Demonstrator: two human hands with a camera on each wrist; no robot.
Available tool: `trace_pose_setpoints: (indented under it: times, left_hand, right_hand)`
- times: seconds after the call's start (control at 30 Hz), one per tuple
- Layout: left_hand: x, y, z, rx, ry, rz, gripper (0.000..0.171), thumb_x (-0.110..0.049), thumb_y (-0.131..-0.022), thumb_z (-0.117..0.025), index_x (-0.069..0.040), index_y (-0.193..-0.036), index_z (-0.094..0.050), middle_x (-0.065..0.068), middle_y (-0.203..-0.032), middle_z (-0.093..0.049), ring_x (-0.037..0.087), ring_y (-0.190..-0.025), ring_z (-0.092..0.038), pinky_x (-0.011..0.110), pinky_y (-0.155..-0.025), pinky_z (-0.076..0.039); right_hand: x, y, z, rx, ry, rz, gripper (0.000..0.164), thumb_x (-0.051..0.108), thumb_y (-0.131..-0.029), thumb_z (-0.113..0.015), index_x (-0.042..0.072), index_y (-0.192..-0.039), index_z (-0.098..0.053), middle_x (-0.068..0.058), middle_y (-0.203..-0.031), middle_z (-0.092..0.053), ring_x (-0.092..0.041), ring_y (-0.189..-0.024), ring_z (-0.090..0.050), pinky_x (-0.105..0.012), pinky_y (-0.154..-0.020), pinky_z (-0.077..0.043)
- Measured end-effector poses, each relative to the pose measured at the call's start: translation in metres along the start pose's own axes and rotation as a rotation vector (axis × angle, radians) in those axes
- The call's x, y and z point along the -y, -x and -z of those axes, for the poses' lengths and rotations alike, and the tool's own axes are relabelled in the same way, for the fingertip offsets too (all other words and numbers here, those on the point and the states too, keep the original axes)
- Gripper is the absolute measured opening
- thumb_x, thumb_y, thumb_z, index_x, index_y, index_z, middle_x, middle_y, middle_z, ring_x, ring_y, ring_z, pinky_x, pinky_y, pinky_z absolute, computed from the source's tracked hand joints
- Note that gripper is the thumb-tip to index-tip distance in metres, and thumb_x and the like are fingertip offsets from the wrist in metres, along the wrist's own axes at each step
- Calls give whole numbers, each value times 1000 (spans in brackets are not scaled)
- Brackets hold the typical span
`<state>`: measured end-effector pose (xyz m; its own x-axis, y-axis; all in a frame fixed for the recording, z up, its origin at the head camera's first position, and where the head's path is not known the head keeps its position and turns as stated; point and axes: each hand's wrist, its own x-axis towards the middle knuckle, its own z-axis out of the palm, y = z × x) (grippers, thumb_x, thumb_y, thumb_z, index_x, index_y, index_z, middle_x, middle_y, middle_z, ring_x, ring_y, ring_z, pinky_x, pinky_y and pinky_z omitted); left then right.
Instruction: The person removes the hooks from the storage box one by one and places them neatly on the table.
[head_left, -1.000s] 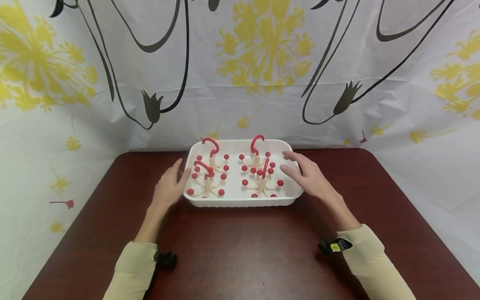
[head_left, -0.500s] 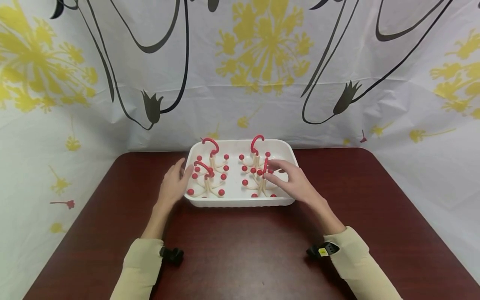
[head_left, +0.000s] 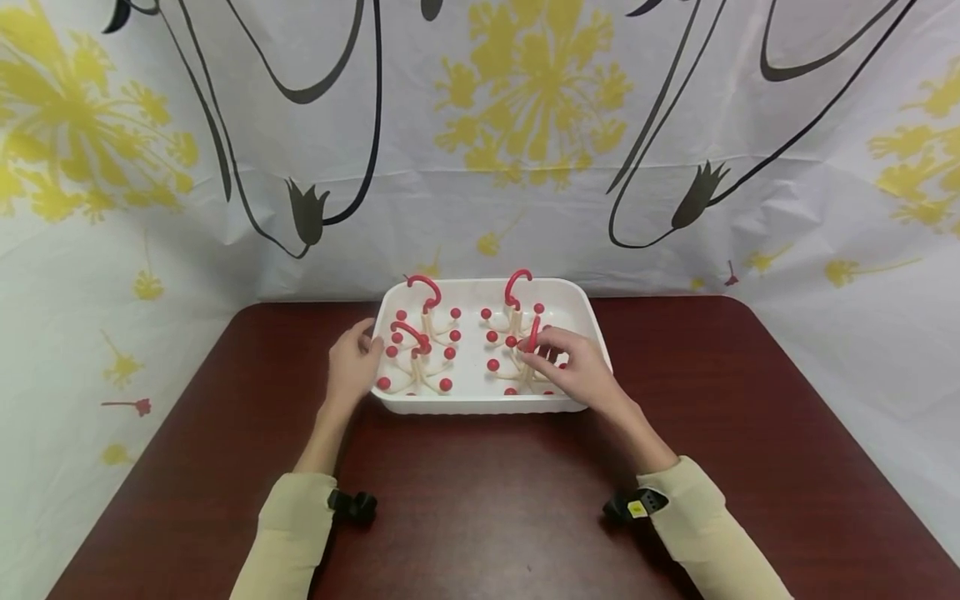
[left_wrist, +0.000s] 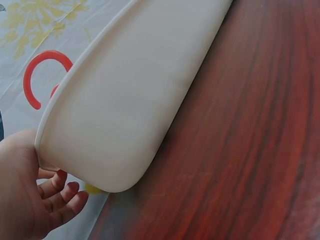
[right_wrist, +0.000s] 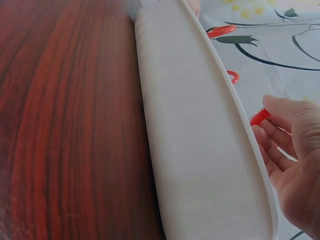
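Note:
A shallow white tray holds several spidery pieces, each with cream curved legs, red ball tips and a red hooked top. My left hand grips the tray's left rim; in the left wrist view the thumb goes behind the rim and the fingers curl outside the wall. At the front right, my right hand pinches the red hook of one piece between thumb and fingers. The right wrist view shows the red tip between them. That hand partly hides the piece's legs and balls.
The tray stands at the back of a dark reddish-brown wooden table. Close behind it hangs a white cloth with yellow and grey flower prints. Other red-hooked pieces stand at the left and back right of the tray.
My right hand has moved left from the tray's right side and now pinches the front right piece's red hook. My left hand has shifted slightly inward onto the left rim.

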<state>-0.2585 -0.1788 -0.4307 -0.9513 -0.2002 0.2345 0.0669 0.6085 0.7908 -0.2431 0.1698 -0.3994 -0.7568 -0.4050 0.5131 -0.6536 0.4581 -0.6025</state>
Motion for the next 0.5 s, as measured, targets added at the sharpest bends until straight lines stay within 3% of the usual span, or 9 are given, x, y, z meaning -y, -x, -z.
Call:
trace_pose_setpoints:
  times: [0.5]
  left_hand:
    - [1, 1, -1, -17, 25, 9, 40, -18, -103, -57, 0, -139, -57, 15, -94, -56, 29, -86, -55, 37, -75, -46]
  right_hand:
    - [6, -6, 4, -87, -6, 6, 16, 7, -83, -82, 8, -99, -76, 0, -90, -73, -14, -81, -65, -25, -79, -55]
